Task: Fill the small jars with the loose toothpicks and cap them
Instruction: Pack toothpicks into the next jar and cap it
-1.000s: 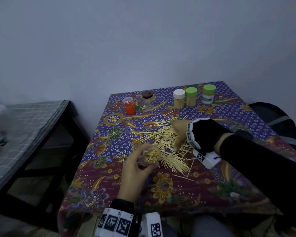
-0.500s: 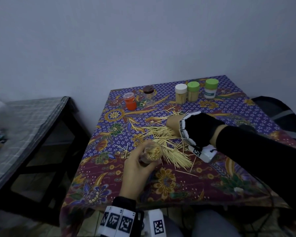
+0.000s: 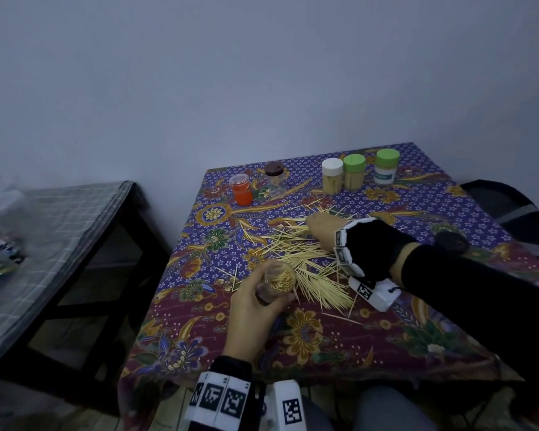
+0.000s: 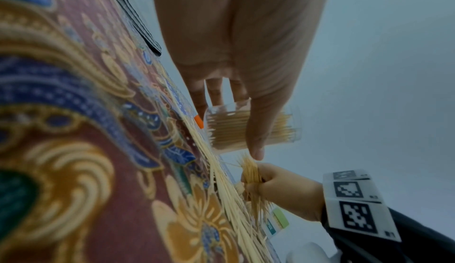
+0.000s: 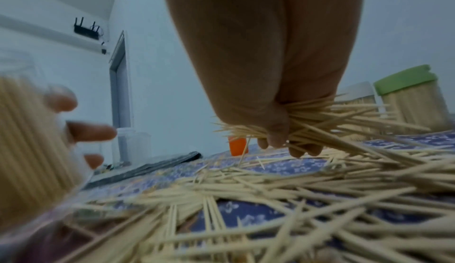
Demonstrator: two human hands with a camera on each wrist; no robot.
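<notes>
Head view shows the left hand (image 3: 255,309) wrapped around a small clear jar (image 3: 277,279), tilted with its open mouth toward the right and already packed with toothpicks, just near-left of the loose pile of toothpicks (image 3: 305,259) spread over the patterned tablecloth (image 3: 386,334). The right hand (image 3: 322,230) sits on the far side of the pile; the right wrist view shows its fingers (image 5: 275,135) clenched around a bunch of toothpicks (image 5: 320,117) just above the pile. Along the far edge stand an orange jar (image 3: 241,191), a brown-lidded jar (image 3: 274,178), a white-capped jar (image 3: 332,180) and a green-capped jar (image 3: 353,174), both full, and another green-capped jar (image 3: 386,169) with a label. A dark bench (image 3: 63,244) stands to the left
</notes>
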